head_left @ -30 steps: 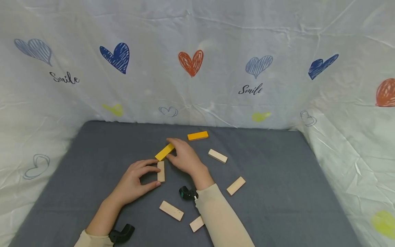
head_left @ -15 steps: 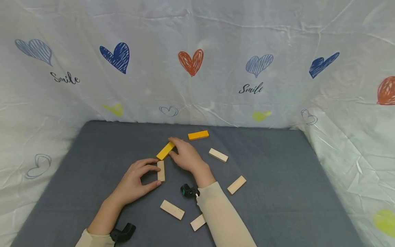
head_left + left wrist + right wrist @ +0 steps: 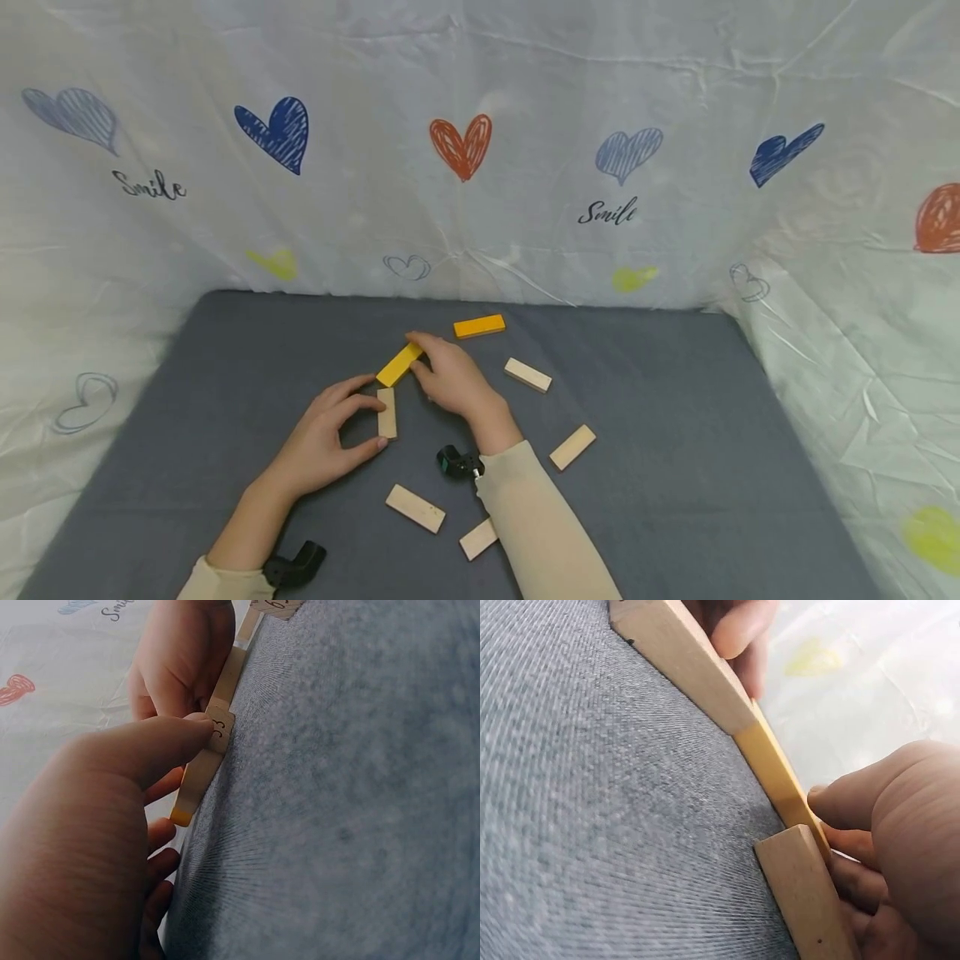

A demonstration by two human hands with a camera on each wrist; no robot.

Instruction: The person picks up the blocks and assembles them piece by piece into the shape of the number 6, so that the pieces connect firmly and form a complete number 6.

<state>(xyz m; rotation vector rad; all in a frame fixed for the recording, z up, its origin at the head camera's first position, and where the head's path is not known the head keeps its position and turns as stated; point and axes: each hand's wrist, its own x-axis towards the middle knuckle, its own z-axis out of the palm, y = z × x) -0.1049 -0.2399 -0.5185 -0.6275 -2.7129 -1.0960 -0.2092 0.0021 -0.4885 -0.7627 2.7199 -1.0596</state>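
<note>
Because the yellow wooden block (image 3: 399, 365) and the bare wooden block (image 3: 386, 413) meet at an angle, apparently end to end, on the gray tabletop (image 3: 675, 500), uneven pressure could make either skid off line. The left hand (image 3: 322, 435) pinches the bare wooden block, its thumb at the marked end; excess thumb force would likely shove it against the yellow wooden block. The right hand (image 3: 454, 380) pinches the yellow wooden block near its far end, where a slight twist could swing the near end. Separately, the right sleeve (image 3: 542, 525) partly hides a loose block (image 3: 477, 540); a lowered forearm could drag it.
</note>
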